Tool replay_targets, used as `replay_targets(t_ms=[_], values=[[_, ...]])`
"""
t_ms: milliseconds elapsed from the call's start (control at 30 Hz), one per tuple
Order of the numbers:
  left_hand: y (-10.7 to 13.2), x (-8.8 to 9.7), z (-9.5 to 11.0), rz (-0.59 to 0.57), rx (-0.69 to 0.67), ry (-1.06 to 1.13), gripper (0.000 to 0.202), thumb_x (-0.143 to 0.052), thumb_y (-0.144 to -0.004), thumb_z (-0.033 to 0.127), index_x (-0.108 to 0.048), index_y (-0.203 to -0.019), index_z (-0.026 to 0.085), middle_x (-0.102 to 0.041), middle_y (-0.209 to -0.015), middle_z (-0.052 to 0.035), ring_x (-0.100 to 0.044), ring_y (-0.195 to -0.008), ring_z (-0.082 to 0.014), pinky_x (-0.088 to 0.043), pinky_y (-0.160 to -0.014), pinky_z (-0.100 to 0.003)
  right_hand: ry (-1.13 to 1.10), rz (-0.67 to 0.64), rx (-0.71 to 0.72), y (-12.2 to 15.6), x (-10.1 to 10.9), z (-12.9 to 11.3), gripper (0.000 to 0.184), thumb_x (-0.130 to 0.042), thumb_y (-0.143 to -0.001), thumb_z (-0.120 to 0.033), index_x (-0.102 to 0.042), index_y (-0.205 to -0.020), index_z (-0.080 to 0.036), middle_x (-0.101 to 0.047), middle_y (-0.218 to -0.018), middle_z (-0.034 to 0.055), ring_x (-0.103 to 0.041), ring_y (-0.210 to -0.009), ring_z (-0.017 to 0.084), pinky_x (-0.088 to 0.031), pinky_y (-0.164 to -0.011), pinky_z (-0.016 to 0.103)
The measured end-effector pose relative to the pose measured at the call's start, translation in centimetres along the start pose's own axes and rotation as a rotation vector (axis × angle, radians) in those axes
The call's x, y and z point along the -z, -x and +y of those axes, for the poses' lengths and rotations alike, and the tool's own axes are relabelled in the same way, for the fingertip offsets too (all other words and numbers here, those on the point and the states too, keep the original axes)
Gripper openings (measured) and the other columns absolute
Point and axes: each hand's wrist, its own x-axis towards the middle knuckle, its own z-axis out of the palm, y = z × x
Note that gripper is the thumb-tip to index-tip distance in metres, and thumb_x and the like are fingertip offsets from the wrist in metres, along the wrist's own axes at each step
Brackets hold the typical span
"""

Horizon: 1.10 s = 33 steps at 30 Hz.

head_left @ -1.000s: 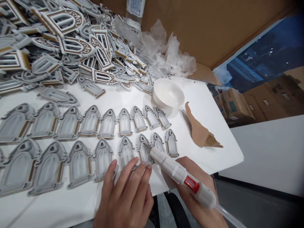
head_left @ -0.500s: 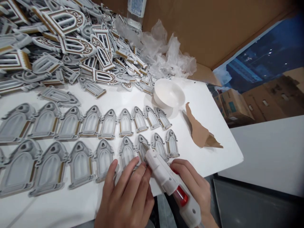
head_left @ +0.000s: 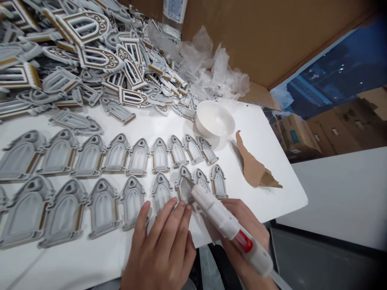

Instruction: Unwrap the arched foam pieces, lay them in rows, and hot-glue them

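Two rows of grey arched window cut-outs (head_left: 102, 155) lie flat on the white table (head_left: 263, 145). My right hand (head_left: 242, 225) grips a white glue gun (head_left: 229, 225) with a red trigger; its nozzle touches the top of one cut-out (head_left: 183, 189) in the near row. My left hand (head_left: 163, 245) lies flat with its fingers stretched out, the fingertips pressing on the lower edge of that cut-out and its neighbour (head_left: 161, 195).
A big heap of loose window cut-outs (head_left: 75, 52) fills the back left. A white bowl (head_left: 214, 119), a torn brown paper scrap (head_left: 252, 163) and crumpled clear plastic (head_left: 211, 68) lie at the right. A cardboard wall (head_left: 256, 32) stands behind. The table edge runs close on the right.
The glue gun swung down, then back up, and its nozzle moved to the top of the cut-out. My left hand stayed nearly still.
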Motion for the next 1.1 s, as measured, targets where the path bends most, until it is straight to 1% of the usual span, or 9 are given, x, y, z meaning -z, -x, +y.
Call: replay_targets(t_ms=[167,300,367,500,600,700,800,900,1100], values=[[0.2,0.0,-0.1,0.008,-0.011,-0.014,0.027,-0.055,-0.087,0.017,-0.068,-0.108,0.007,-0.071,-0.113,-0.0116,-0.062,-0.111,-0.0238,-0.020,-0.117,-0.048,0.068,0.045,-0.076,-0.6,0.0,-0.1,0.008,-0.053,-0.087,-0.022,-0.060,-0.083,-0.022,-0.061,-0.075,0.0007,-0.059,-0.062,0.015,-0.046,-0.055,0.022],[0.3,-0.1,-0.2,0.005,-0.036,-0.023,0.029,-0.057,-0.087,0.018,-0.068,-0.111,0.008,-0.070,-0.114,-0.0113,-0.061,-0.113,-0.0246,-0.021,-0.117,-0.049,0.011,0.062,-0.150,-0.7,0.1,-0.2,0.007,-0.057,-0.086,-0.026,-0.063,-0.083,-0.022,-0.064,-0.073,0.0004,-0.058,-0.060,0.016,-0.047,-0.056,0.025],[0.3,-0.1,-0.2,-0.002,-0.042,-0.029,0.031,-0.057,-0.086,0.018,-0.067,-0.114,0.008,-0.070,-0.114,-0.0099,-0.061,-0.112,-0.0242,-0.021,-0.117,-0.049,-0.043,0.104,-0.258,-0.6,0.1,-0.2,0.011,-0.059,-0.085,-0.029,-0.064,-0.079,-0.022,-0.066,-0.070,0.0010,-0.060,-0.060,0.017,-0.048,-0.056,0.027],[0.3,-0.1,-0.2,-0.015,-0.045,-0.039,0.035,-0.055,-0.087,0.019,-0.064,-0.119,0.008,-0.070,-0.114,-0.0087,-0.060,-0.113,-0.0235,-0.019,-0.117,-0.048,-0.054,0.271,-0.513,-0.8,0.4,-0.4,0.019,-0.064,-0.079,-0.039,-0.067,-0.077,-0.020,-0.067,-0.064,0.0035,-0.064,-0.064,0.024,-0.050,-0.053,0.031],[0.3,-0.1,-0.2,-0.025,-0.051,-0.051,0.034,-0.056,-0.087,0.019,-0.064,-0.118,0.008,-0.069,-0.114,-0.0114,-0.060,-0.114,-0.0249,-0.021,-0.116,-0.050,-0.037,0.259,-0.592,-1.0,1.0,-0.8,0.017,-0.067,-0.076,-0.038,-0.068,-0.076,-0.021,-0.067,-0.064,0.0036,-0.065,-0.068,0.026,-0.051,-0.054,0.031],[0.3,0.0,-0.3,-0.022,-0.048,-0.070,0.034,-0.058,-0.085,0.018,-0.065,-0.117,0.009,-0.068,-0.113,-0.0143,-0.059,-0.115,-0.0276,-0.024,-0.113,-0.054,-0.109,0.199,-0.537,-1.2,1.3,-1.0,0.012,-0.064,-0.079,-0.034,-0.066,-0.075,-0.023,-0.066,-0.064,0.0014,-0.063,-0.062,0.022,-0.050,-0.051,0.029],[0.3,0.2,-0.2,-0.025,-0.043,-0.067,0.035,-0.059,-0.084,0.017,-0.065,-0.118,0.011,-0.067,-0.114,-0.0152,-0.059,-0.116,-0.0289,-0.025,-0.112,-0.056,-0.161,0.106,-0.377,-1.3,1.3,-0.9,0.013,-0.059,-0.085,-0.029,-0.063,-0.074,-0.023,-0.065,-0.067,-0.0007,-0.060,-0.060,0.017,-0.048,-0.053,0.025],[0.2,0.3,-0.2,-0.018,-0.039,-0.064,0.034,-0.060,-0.083,0.016,-0.066,-0.116,0.011,-0.067,-0.114,-0.0149,-0.059,-0.116,-0.0286,-0.025,-0.112,-0.055,-0.119,-0.029,-0.228,-1.4,1.3,-0.5,0.009,-0.058,-0.087,-0.026,-0.061,-0.078,-0.023,-0.061,-0.069,-0.0018,-0.057,-0.061,0.014,-0.046,-0.055,0.022],[0.3,0.2,-0.1,-0.020,-0.023,-0.062,0.031,-0.059,-0.084,0.017,-0.067,-0.114,0.011,-0.068,-0.112,-0.0141,-0.060,-0.115,-0.0274,-0.025,-0.113,-0.054,-0.030,-0.088,-0.200,-1.6,1.1,-0.1,0.014,-0.057,-0.088,-0.029,-0.057,-0.076,-0.021,-0.058,-0.069,-0.0017,-0.054,-0.058,0.012,-0.042,-0.055,0.022]])
